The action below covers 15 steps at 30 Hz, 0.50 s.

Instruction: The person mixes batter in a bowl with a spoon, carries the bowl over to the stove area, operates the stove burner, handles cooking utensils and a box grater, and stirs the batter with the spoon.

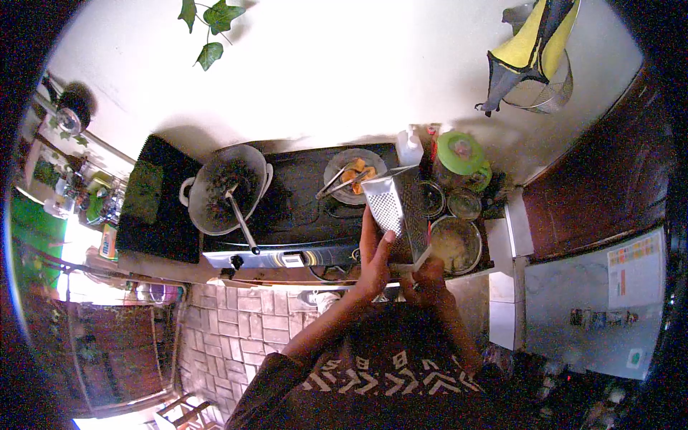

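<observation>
Gripping silver perforated-metal box grater (384, 206) with left fingers (368, 238), clenching something pale (423, 257) with right fingers (430, 270), near brown tabletop's (258, 275) front edge!

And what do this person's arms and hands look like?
The left hand and right hand are gloveless. The left forearm is bare below a dark sleeve; the right sleeve's edge is unclear. The dark shirt has pale chevrons and other markings.
</observation>
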Motion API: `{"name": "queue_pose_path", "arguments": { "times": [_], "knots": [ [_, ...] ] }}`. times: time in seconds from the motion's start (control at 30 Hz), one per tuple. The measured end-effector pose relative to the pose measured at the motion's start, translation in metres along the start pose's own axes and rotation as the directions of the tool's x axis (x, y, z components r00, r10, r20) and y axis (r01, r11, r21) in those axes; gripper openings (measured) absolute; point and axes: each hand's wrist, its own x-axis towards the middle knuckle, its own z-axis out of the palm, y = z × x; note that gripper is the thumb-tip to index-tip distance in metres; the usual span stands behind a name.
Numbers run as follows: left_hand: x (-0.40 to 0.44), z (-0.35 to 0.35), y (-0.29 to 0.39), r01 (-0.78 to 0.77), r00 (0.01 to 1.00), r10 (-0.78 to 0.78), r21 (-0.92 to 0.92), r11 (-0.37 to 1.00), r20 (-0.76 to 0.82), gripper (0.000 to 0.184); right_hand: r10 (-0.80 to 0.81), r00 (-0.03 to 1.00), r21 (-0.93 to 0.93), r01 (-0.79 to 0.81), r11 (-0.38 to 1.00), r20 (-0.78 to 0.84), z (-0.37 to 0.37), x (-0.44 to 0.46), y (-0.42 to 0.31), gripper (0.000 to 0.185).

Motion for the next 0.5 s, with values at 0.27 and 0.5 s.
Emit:
{"name": "queue_pose_path", "arguments": {
  "times": [0.27, 0.5],
  "knots": [
    [0.020, -0.007, 0.016, 0.086, 0.996, -0.086, 0.051, 0.995, 0.008, 0.066, -0.304, 0.936, -0.506, 0.352, 0.787, 0.178, -0.014, 0.047, -0.041, 0.023],
    [0.021, -0.016, 0.008, 0.113, 0.991, -0.105, -0.091, 0.989, 0.086, 0.061, -0.331, 0.927, -0.477, 0.375, 0.795, 0.176, -0.006, 0.026, -0.028, 0.022]
  ]
}}
